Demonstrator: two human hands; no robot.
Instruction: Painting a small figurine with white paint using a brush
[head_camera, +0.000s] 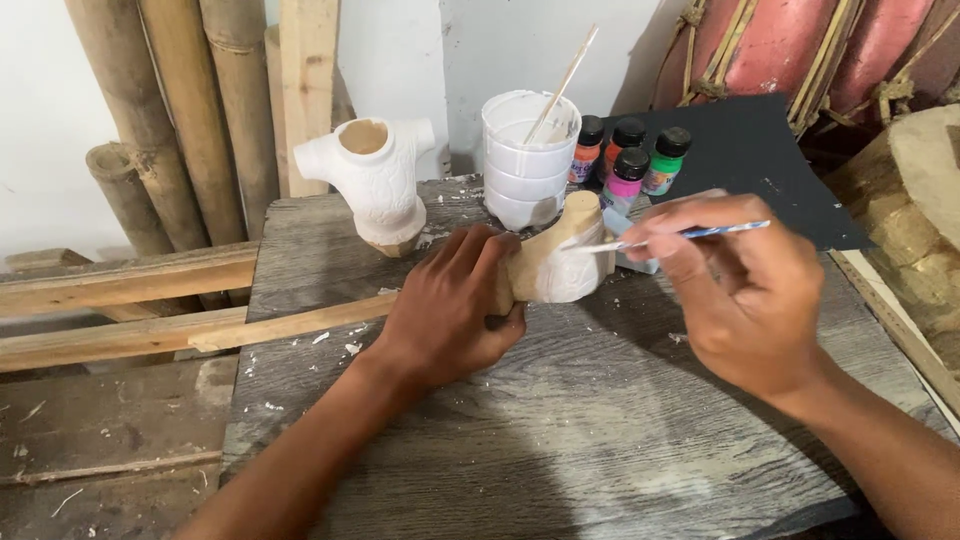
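The grey wooden board lay nearest, beneath both forearms. On it, the left hand was closed around the near end of a small carved wooden figure, which was held tilted, its white-coated part just beyond the fingertips. The right hand, to the right of the figure, was pinched shut on a thin paintbrush, whose tip was laid against the figure's upper side. Just beyond the hands a white paint tub with a stick in it was stood, small paint bottles beside it. Beyond the left hand, well apart, a white-painted torso carving was set upright.
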